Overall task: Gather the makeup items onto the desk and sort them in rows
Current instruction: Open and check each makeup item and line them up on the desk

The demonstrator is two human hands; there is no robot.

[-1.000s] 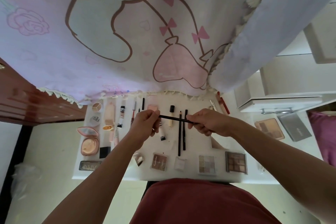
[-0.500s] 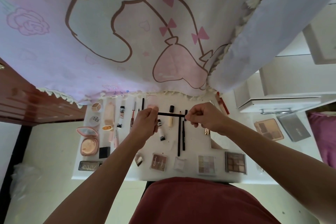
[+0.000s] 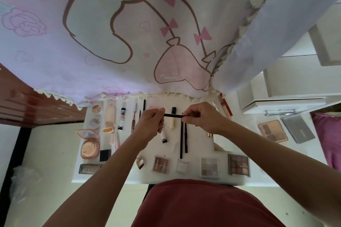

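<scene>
White desk [image 3: 199, 145] under a pink cartoon-print curtain [image 3: 92, 42]. Left hand [image 3: 150, 123] and right hand [image 3: 201, 118] both have fingers curled, each pinching one end of a thin black makeup pencil [image 3: 172, 115], held level between them. Two black pencils [image 3: 181, 140] lie on the desk just below the right fingers. Eyeshadow palettes [image 3: 161, 165] line the near edge.

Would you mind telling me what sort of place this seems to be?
Most likely a bedroom or dorm room: a cartoon-print curtain hangs over the far edge of a small white desk laid with eyeshadow palettes and other makeup, beside a white drawer unit.
</scene>
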